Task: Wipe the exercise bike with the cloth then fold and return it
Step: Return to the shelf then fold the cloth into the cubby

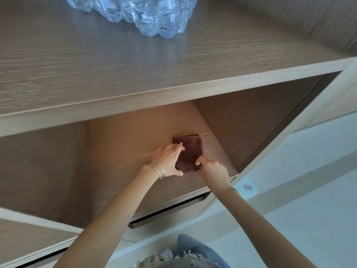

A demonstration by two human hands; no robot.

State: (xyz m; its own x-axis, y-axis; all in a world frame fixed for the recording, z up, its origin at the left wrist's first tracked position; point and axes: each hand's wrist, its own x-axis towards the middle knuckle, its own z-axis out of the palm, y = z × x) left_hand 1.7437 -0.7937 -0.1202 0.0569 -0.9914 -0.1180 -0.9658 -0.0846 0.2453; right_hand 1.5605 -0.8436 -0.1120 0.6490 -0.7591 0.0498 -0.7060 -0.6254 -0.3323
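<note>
Head view, hands (191, 161) on folded cloth (190, 151), apparently flat

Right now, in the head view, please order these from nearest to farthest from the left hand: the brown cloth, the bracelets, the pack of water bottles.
1. Brown cloth, touching the left hand, lower shelf.
2. Bracelets, on that hand's wrist.
3. Pack of water bottles, upper shelf.
</note>
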